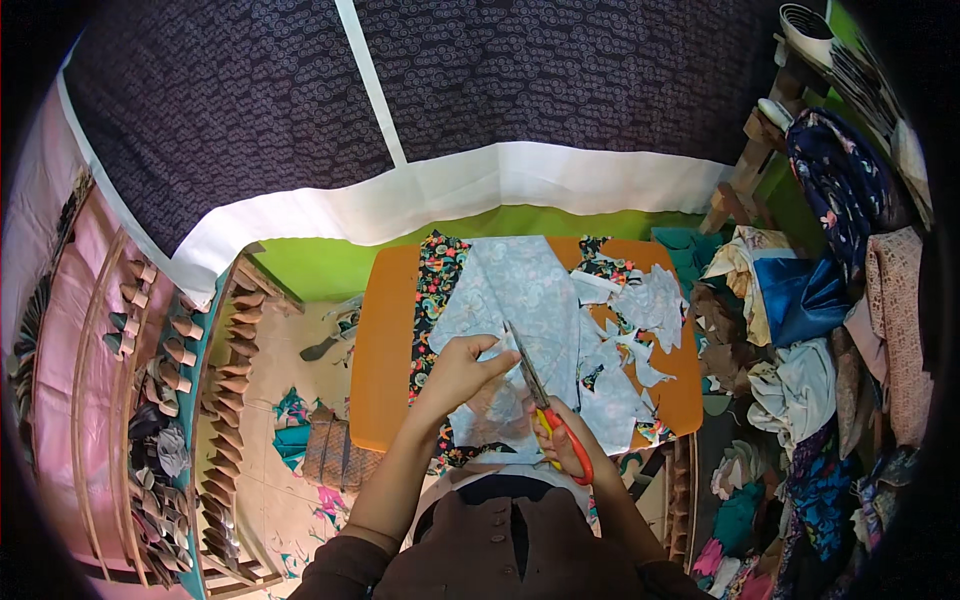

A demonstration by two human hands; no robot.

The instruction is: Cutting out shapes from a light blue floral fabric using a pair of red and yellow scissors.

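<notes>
Hands: left [460, 372] pinches pale fabric [520, 290], right [562, 440] grips scissors [540, 400]; scraps [640, 330] beside.

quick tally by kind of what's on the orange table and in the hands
scissors, red-handled, in the right hand: 1
light blue fabric, held by the left hand: 1
dark floral fabric: 1
heap of pale fabric scraps: 1
orange table: 1
total: 5

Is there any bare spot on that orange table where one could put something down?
Yes: the left strip of the orange table, between its left edge and the dark floral fabric, is bare. The middle is covered by pale blue cloth, where the left hand and the right hand with scissors work. The right side is crowded with cut scraps.
</notes>
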